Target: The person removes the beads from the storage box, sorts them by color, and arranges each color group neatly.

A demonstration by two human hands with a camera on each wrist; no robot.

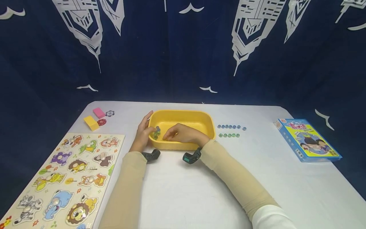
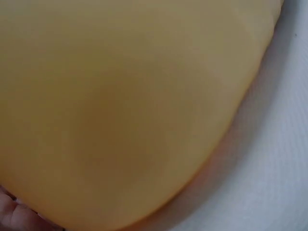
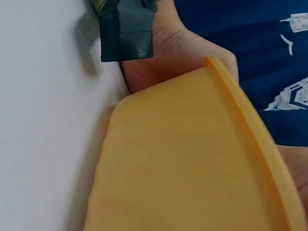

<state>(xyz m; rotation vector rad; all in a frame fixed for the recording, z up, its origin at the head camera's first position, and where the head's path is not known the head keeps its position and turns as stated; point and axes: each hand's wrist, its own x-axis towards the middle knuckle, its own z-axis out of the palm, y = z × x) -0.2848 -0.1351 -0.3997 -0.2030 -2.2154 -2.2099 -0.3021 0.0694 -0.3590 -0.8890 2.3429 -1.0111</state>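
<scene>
A yellow plastic basin (image 1: 183, 145) stands on the white table. My left hand (image 1: 141, 133) grips its left end, thumb over the rim; in the right wrist view this hand (image 3: 183, 57) wraps the basin's end. Several blue and green glass marbles (image 1: 157, 133) lie gathered inside, by the left thumb. Reaching over the front rim, my right hand (image 1: 183, 133) is down in the basin with bent fingers, its fingertips just right of those marbles. I cannot tell whether it pinches one. The basin wall (image 2: 120, 120) fills most of the left wrist view.
Right of the basin lie a row of blue marbles (image 1: 230, 126) and a row of green marbles (image 1: 229, 135). A blue game box (image 1: 308, 140) is at the far right. An animal puzzle board (image 1: 68, 171) covers the left, with yellow and pink blocks (image 1: 91, 123) and two chips (image 1: 101, 122) behind it.
</scene>
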